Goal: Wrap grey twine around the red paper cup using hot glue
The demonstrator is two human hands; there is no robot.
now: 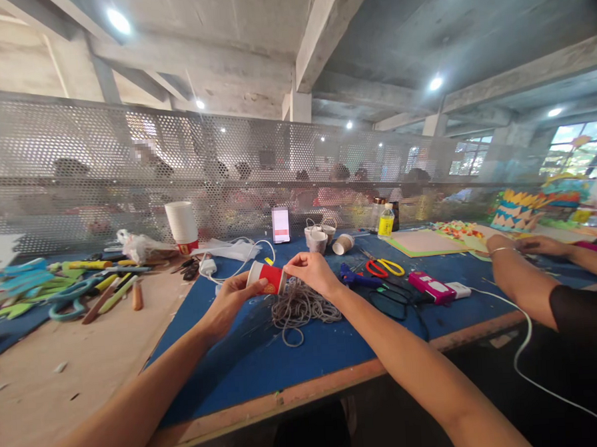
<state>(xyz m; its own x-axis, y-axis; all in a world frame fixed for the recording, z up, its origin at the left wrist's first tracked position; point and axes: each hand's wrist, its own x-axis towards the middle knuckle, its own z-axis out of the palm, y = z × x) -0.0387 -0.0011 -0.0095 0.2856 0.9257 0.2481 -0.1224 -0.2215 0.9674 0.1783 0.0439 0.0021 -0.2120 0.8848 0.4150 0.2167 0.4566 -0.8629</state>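
Daylight enters by the windows (577,143) at far right, where the panes wash out to white; ceiling lamps (118,21) add small blown-out spots (the upper-left one wears a soft halo). The ceiling (393,38) stays grey and rather dim, and below the near edge of the table (227,381) things sink almost to black. Soft shadows lie on the blue surface beneath the forearms. Wide-angle stretch pulls at the sides, the upper-right corner darkens, and a milky haze softens whatever sits behind the perforated screen (139,152).
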